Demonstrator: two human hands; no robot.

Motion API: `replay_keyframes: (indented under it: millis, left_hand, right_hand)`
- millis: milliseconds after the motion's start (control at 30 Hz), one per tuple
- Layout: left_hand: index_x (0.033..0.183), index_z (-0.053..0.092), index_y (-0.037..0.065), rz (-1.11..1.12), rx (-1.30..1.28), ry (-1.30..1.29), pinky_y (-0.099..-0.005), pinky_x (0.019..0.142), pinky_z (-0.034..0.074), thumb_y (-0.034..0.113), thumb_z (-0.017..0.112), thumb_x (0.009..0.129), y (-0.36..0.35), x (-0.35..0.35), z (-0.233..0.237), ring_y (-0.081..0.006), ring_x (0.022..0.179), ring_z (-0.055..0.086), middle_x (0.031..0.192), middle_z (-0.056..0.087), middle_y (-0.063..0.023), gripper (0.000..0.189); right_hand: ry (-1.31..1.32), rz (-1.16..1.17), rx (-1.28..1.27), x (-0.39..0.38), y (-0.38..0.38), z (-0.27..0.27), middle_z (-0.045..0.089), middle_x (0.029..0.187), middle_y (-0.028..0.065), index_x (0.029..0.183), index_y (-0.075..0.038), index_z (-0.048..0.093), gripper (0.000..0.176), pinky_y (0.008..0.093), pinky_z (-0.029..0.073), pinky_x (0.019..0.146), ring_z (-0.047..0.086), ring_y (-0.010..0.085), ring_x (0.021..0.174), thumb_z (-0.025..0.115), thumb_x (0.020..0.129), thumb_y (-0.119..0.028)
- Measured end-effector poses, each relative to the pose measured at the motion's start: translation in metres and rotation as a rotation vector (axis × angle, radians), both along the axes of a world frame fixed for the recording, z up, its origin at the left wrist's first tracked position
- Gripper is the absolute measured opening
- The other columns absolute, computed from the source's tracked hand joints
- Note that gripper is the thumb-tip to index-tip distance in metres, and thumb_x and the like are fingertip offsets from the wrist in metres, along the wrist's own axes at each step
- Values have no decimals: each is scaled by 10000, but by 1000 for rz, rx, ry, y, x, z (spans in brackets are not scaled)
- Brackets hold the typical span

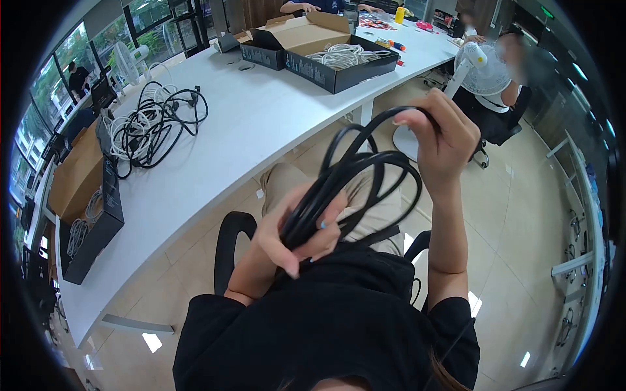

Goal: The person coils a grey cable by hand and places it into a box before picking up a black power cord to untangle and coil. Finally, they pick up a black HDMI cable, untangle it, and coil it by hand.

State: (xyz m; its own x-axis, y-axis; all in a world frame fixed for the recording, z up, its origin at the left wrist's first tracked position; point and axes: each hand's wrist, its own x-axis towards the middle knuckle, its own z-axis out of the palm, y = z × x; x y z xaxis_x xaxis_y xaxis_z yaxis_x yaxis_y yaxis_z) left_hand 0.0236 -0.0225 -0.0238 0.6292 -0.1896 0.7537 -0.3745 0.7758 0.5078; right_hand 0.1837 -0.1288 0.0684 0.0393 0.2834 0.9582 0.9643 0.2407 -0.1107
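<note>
A thick black cable (368, 163) hangs in several loops above my lap, in front of the table edge. My left hand (301, 231) is wrapped round the gathered lower part of the loops. Up and to the right, my right hand (447, 133) is closed, with the cable's upper loop pinched between thumb and fingers. The loops fan out between the two hands.
On the white table (228, 130) lies a tangle of black and white cables (156, 124). An open box of white cables (352, 68) stands at the back, another box (98, 228) at the left. A person (508, 72) sits near a white fan (484, 68) at the right.
</note>
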Motion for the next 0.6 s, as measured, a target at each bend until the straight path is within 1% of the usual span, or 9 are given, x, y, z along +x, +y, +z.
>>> replay_keyframes:
  millis: [67, 167, 200, 267, 333, 400, 433, 500, 600]
  left_hand:
    - [933, 371, -13, 44, 61, 77, -218, 338, 303, -82, 619, 557, 2, -12, 8, -88, 360, 439, 515, 422, -18, 456]
    - [935, 378, -8, -299, -56, 21, -218, 336, 322, -88, 548, 567, -1, -17, 14, -96, 312, 417, 464, 423, -24, 414]
    - [932, 378, -3, -315, -52, -25, -218, 336, 330, -76, 548, 577, -1, -17, 16, -101, 302, 417, 453, 427, -28, 401]
    - [926, 378, 9, -343, -40, -118, -219, 337, 346, -53, 549, 596, 4, -14, 23, -110, 282, 416, 429, 436, -35, 377]
    - [949, 366, 22, -251, 25, -202, -241, 382, 400, -49, 528, 624, 11, -16, 29, -141, 317, 473, 447, 479, -54, 370]
    - [968, 348, 15, -200, 5, -261, -260, 439, 444, -80, 490, 655, 12, -21, 30, -166, 345, 500, 462, 505, -70, 357]
    - [972, 318, 23, -62, 5, -282, -276, 447, 456, -83, 498, 661, 10, -24, 28, -189, 366, 525, 481, 515, -88, 375]
    - [987, 312, 22, 48, 111, -310, -295, 462, 468, -85, 502, 663, 8, -21, 29, -203, 385, 543, 496, 520, -96, 391]
    - [1011, 302, 19, 86, 160, -343, -324, 496, 488, -93, 493, 661, 15, -14, 23, -229, 424, 578, 519, 534, -106, 415]
  right_hand:
    - [69, 48, -36, -9, -4, 0, 514, 595, 42, 678, -11, 605, 199, 232, 332, 451, 445, 121, 485, 702, 727, -178]
    - [167, 211, -61, -15, 5, -10, 504, 589, 53, 689, -13, 621, 146, 227, 315, 452, 427, 124, 482, 692, 739, -131]
    - [160, 265, -65, -12, 12, -19, 503, 573, 19, 704, -7, 602, 166, 215, 293, 449, 387, 92, 465, 662, 792, -135]
    - [638, 592, -272, -23, 9, -30, 509, 592, -23, 760, -5, 577, 161, 192, 276, 445, 356, 48, 464, 596, 861, -130]
    - [916, 897, -365, -29, 7, -40, 539, 710, -29, 912, -21, 533, 225, 151, 293, 466, 396, 19, 493, 431, 943, -219]
    - [1085, 1053, -396, -41, 6, -50, 561, 847, 24, 1023, -28, 507, 358, 175, 350, 551, 474, 56, 615, 349, 948, -340]
    - [1159, 1092, -393, -50, 7, -55, 566, 928, 54, 1084, -32, 490, 447, 195, 378, 607, 510, 79, 697, 303, 944, -413]
    - [1087, 1118, -423, -67, 12, -66, 504, 1182, 147, 1229, -30, 424, 756, 307, 380, 825, 494, 170, 1015, 197, 863, -652]
    - [1194, 1411, -329, -82, 15, -65, 474, 1224, 185, 1287, 10, 363, 993, 375, 385, 881, 522, 249, 1032, 133, 752, -794]
